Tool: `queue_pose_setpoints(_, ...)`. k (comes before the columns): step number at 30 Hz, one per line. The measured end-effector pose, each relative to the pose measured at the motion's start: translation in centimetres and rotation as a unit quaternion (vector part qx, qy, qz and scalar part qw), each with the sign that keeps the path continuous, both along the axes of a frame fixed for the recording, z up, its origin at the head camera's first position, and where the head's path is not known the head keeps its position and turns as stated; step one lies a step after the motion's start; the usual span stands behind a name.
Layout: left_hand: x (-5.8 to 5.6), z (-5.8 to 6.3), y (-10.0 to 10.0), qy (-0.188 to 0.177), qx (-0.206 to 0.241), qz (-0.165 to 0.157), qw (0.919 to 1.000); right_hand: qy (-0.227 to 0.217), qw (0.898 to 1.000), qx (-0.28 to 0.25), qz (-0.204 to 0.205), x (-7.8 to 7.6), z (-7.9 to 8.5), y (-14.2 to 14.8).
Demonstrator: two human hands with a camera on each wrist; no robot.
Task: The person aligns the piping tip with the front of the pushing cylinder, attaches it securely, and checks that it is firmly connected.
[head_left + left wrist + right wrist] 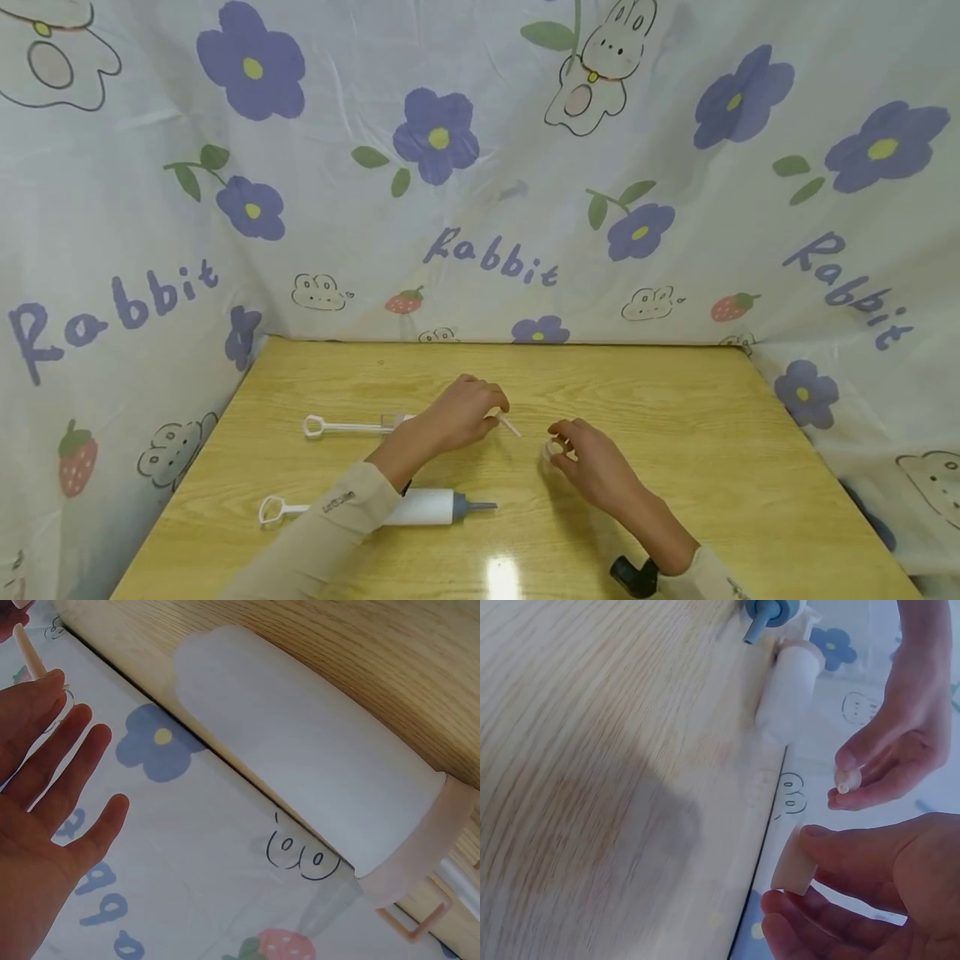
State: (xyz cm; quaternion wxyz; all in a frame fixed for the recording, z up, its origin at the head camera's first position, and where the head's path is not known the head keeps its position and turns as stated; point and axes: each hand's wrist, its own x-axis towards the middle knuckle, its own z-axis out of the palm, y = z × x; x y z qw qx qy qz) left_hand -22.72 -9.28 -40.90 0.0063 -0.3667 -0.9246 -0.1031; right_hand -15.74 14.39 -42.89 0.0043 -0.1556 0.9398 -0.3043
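Observation:
My left hand (467,410) pinches a thin pale pink nozzle (510,425) between thumb and index finger, its narrow end pointing right. In the left wrist view the other fingers are spread. Across a small gap, my right hand (600,462) holds a short pale pink ring (795,859) by thumb and fingertips. Behind the left forearm lies a white plunger tube with a pink collar (420,847); its barrel (307,750) shows no nozzle at the front end. Nearer, partly under the left sleeve, lies a second white plunger tube (427,507) with a blue-grey nozzle (476,506).
Both tubes lie sideways on a wood-grain table (675,392), their looped plunger handles toward the left. A white curtain (480,200) printed with flowers and rabbits hangs around the back and sides. Black straps sit at both wrists.

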Motion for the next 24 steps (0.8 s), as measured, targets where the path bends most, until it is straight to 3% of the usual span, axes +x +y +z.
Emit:
queue_pose_setpoints(15,2.0,0.7,-1.3,0.027,0.024,0.015,0.9992,-0.002,1.000,-0.006,0.007,0.9,0.7,-0.2)
queue_pose_setpoints(24,3.0,1.3,-1.8,0.020,0.032,0.021,0.9991,-0.013,1.000,-0.006,0.009,1.6,1.2,-0.7)
